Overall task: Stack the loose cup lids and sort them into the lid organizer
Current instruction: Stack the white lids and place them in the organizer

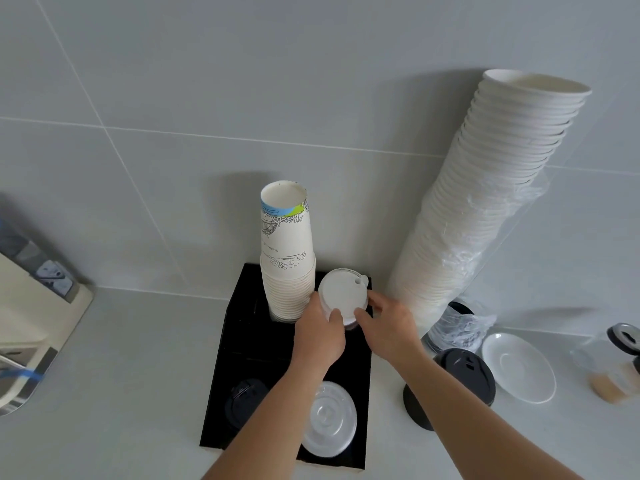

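I have the stack of white lids (343, 293) between both hands, over the back right compartment of the black lid organizer (242, 344). My left hand (320, 332) curls round the stack's left side with the thumb against its front edge; my right hand (388, 325) pinches its right side, fingers (375, 299) bent round the rim. Both sets of fingers are closed on the stack, not spread. Whether the bottom of the stack is already inside the compartment I cannot tell, since my hands hide it.

The main risk, as I judge it, is the tall stack of printed paper cups (287, 258) just to the left of the lids, in the organizer's back left compartment. My left knuckles sit almost against it, and a nudge while I seat the lids could tip it. The lids could also go in crooked and jam or fan apart if I release one side first.

At the front of the organizer, a black lid (242, 398) and a clear lid (330, 419) already lie in their compartments, partly under my forearms. To the organizer's right leans a long sleeve of white cups (491, 202), with loose black lids (464, 370) on the counter (121, 393) at its foot; my right elbow could sweep those.
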{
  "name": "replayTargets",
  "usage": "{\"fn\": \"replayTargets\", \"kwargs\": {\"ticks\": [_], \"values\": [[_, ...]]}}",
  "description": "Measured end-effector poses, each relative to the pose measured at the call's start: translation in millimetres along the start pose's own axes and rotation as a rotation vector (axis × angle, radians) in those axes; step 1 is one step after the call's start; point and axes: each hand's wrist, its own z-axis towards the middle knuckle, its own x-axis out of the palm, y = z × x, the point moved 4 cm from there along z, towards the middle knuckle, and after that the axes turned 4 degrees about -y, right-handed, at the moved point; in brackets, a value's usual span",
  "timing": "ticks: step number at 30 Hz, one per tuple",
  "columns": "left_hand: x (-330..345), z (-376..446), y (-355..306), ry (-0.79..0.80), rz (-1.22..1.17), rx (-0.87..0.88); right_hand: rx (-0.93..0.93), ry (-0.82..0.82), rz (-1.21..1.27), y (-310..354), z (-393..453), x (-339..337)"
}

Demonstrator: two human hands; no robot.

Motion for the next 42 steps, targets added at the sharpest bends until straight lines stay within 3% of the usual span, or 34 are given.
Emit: {"fn": "replayTargets", "kwargs": {"ticks": [8,13,18,28,32,37,42], "values": [[-2.4,-5.1,1.5,0.024,0.121,0.053,-0.044,0.008,-0.042,-6.1,-5.1,-0.3],[-1.5,-7.2,-4.1,-0.003,0.380,0.253,-0.144,0.043,-0.053,-6.1,-10.6,4.6],[1.1,-3.3,-3.6,0.034,0.488,0.331,-0.121,0.115,-0.068,-9.5,-5.3,11.3],[3.3,1.1,5.1,0.039,0.562,0.405,-0.172,0.137,-0.178,-16.8,-6.4,19.2],[-0.2,2.2,6.4,0.061,0.495,0.388,-0.066,0.177,-0.119,-14.9,-5.1,16.2],[-9.1,-2.1,9.2,0.170,0.263,0.185,0.058,0.175,0.077,-4.5,-12.5,-1.2],[-28.9,-26.5,-0.3,0.151,-0.059,-0.022,0.252,0.172,0.531,0.5,-33.2,-29.1]]}}
